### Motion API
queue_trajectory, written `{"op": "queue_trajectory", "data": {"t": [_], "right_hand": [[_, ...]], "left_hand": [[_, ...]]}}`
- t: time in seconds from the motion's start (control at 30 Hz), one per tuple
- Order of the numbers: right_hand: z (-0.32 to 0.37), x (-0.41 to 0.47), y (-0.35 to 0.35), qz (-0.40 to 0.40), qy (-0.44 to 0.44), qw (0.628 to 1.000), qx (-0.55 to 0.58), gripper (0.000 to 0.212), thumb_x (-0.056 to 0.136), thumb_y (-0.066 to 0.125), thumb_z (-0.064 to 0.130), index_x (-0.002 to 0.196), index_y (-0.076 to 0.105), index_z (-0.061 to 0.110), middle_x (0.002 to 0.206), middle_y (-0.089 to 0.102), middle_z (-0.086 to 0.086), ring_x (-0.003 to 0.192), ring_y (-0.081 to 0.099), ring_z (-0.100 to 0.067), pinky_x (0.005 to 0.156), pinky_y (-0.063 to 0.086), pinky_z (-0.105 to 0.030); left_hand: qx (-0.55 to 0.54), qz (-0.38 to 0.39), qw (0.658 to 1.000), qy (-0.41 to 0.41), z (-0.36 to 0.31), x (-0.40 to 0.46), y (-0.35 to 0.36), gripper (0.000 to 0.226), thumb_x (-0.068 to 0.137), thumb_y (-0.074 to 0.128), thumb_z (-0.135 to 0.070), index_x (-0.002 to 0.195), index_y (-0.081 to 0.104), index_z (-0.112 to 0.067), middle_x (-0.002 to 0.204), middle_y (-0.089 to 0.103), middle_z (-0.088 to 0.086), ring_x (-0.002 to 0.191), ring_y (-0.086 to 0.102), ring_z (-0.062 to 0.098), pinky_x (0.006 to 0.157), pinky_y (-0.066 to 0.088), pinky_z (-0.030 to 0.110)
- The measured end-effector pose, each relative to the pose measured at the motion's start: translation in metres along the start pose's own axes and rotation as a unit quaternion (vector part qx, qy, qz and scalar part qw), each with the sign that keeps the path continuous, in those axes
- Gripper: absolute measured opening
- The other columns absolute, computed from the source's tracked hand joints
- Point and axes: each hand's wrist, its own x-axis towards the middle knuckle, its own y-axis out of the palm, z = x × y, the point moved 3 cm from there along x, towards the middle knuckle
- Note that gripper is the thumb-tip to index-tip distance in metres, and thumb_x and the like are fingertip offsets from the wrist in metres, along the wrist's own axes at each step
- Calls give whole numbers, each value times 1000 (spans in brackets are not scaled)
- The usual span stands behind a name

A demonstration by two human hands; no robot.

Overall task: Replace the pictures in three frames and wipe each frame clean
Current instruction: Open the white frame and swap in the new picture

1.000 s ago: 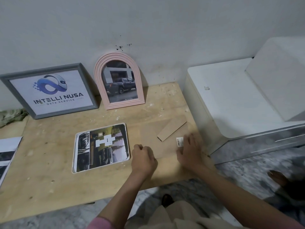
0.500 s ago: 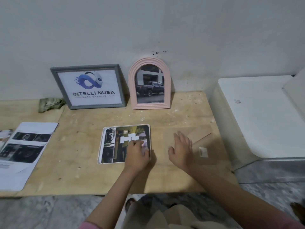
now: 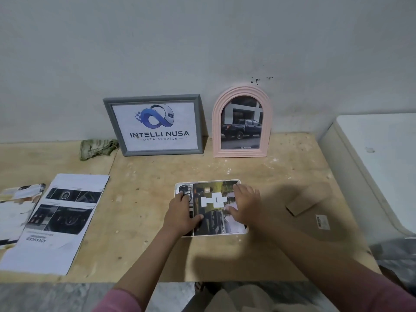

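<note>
Three frames sit on the table [image 3: 225,262] — one grey rectangular frame [image 3: 155,125] and one pink arched frame [image 3: 242,122] propped at the wall, one white flat frame [image 3: 210,208] lying face down; two hands rest on that flat one, the left hand [image 3: 180,216] and the right hand [image 3: 246,204]; two printed sheets lie at the left — a large printed page [image 3: 58,221] and a smaller photo print [image 3: 16,208]; one green cloth [image 3: 98,148]; one brown backing board [image 3: 308,200] with one barcode sticker [image 3: 322,221]; one white cabinet [image 3: 378,167] at the right.
</note>
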Motion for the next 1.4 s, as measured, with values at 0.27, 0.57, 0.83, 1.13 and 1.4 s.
{"op": "queue_trajectory", "data": {"t": [0.27,0.57,0.83,1.13,1.4], "right_hand": [[-4,8,16,60,-10,998,-11,81,52,84,50,107,63,-6,105,68,-19,94,66,-35,83,53,-43],[4,5,9,-5,-3,1000,3,84,54,88,38,119,57,-5,114,63,-18,108,59,-35,94,45,-42],[8,4,8,-34,-9,999,0,79,66,80,33,130,49,1,123,58,-13,116,53,-31,97,40,-39],[10,0,20,-57,2,998,37,69,44,89,22,106,65,3,90,68,-8,78,65,-26,68,52,-30],[4,0,27,-58,32,995,76,76,52,87,26,118,61,0,109,63,-21,95,62,-36,78,54,-41]], "left_hand": [[31,25,999,18,3,24,0,86,73,74,-50,140,34,-14,151,24,8,135,29,29,103,41,40],[87,35,996,-9,0,20,7,99,78,69,-51,149,14,-11,159,0,11,144,12,31,107,35,40],[125,26,992,-16,-5,24,-4,93,64,77,-57,133,32,-14,141,34,4,127,36,26,92,46,39],[175,12,984,-16,-9,26,-10,91,59,78,-61,126,38,-13,128,43,6,117,44,25,92,44,36],[-95,-2,992,-83,-7,18,-22,92,62,86,-20,135,31,-8,130,36,15,104,56,34,81,47,34]]}}
